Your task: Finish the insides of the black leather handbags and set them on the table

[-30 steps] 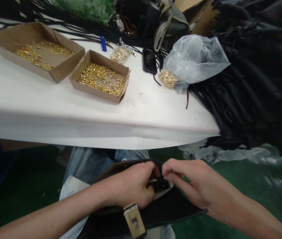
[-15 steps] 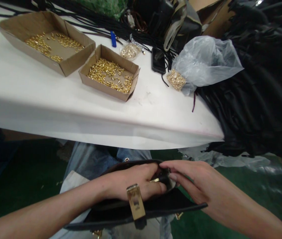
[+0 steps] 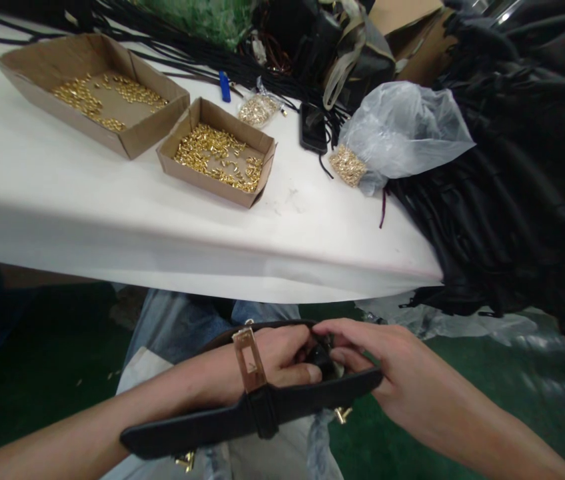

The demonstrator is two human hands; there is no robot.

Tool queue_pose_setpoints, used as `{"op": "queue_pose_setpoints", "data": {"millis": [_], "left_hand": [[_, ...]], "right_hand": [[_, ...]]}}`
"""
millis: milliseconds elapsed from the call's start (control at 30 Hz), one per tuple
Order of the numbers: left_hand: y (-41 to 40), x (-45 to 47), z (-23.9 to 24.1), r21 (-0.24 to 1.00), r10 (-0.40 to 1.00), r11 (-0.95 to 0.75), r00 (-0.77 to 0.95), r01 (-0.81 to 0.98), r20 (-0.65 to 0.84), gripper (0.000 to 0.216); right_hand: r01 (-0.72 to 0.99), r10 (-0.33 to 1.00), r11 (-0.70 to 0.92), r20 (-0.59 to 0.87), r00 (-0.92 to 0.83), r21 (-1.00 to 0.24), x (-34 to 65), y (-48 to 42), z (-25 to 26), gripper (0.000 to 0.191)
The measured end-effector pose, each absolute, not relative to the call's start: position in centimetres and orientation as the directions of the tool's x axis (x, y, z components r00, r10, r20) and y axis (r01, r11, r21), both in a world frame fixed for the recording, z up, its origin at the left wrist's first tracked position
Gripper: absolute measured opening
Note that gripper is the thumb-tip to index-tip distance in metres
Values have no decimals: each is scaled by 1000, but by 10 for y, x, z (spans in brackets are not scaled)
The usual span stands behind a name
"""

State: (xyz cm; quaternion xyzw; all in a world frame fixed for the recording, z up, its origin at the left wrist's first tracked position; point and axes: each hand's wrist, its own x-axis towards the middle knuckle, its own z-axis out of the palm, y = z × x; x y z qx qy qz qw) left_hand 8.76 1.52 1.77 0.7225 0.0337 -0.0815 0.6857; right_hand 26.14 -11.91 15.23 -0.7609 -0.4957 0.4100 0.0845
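A black handbag (image 3: 192,427) with a gold clasp plate (image 3: 249,360) on its flap lies across the lap, small gold fittings hanging under it. My left hand (image 3: 285,350) reaches inside the bag, its thumb and fingers closed around a dark part of the bag's right end. At that same end, my right hand (image 3: 377,350) pinches the bag's side from outside, its fingertips close to the left thumb. What lies between the fingers is mostly hidden in the bag's opening.
On the white table (image 3: 112,207) stand a larger cardboard tray (image 3: 157,123) and a smaller one (image 3: 202,183), both holding small gold fittings. Behind them are a blue lighter-like object (image 3: 224,87), a phone (image 3: 313,128) and a plastic bag (image 3: 407,130). Black material (image 3: 527,200) is piled at right.
The flap with its gold clasp has tilted up and shifted left, now covering part of the left forearm. Both hands stay at the bag's right end, moved slightly left.
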Motion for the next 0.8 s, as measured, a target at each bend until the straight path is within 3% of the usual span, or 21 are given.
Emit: {"op": "queue_pose_setpoints", "data": {"millis": [200,400,600,800], "left_hand": [[9,80,50,946,74,-230,974,227,-215,13],[14,76,58,961,56,-157,974,227,-221,11],[26,68,60,973,22,-22,973,229,-228,5],[17,71,48,974,43,-73,976,216,-213,10]], "right_hand": [[762,906,-383,-372,201,-522,263,-126,157,11],[742,898,-390,-405,174,-545,264,-133,160,19],[714,879,-432,-434,197,-551,259,-131,160,9],[742,820,-483,-538,196,-465,265,-134,156,20]]}}
